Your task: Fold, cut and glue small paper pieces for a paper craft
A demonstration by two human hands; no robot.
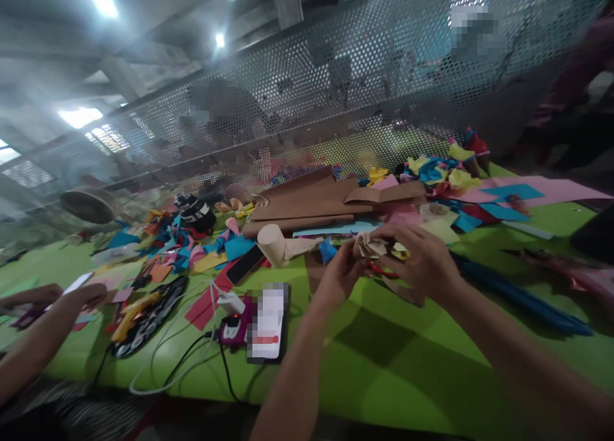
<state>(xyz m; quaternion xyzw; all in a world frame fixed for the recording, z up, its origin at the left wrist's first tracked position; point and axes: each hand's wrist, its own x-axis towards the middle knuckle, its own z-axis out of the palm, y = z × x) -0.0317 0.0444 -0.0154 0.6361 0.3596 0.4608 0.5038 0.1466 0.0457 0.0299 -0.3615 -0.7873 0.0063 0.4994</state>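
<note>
Between my hands is a crumpled, folded piece of beige paper (370, 244), held above the green tabletop (384, 377). My left hand (341, 271) pinches it from the left side. From the right, the fingers of my right hand (422, 257) curl over and close on it. Just left of my hands, a roll of cream paper strip (272, 246) stands on the table, its loose end trailing toward them. A small blue paper scrap (328, 250) lies by my left hand. Something red and yellow, partly hidden, shows under my hands.
A lit phone (269, 326) leans by a magenta power strip (237, 329) with trailing cables. Further left are a yellow glue gun (137, 313) and a co-worker's arms (52, 326). Brown paper sheets (307, 201) and colored scraps lie behind, before a perforated metal screen (307, 108).
</note>
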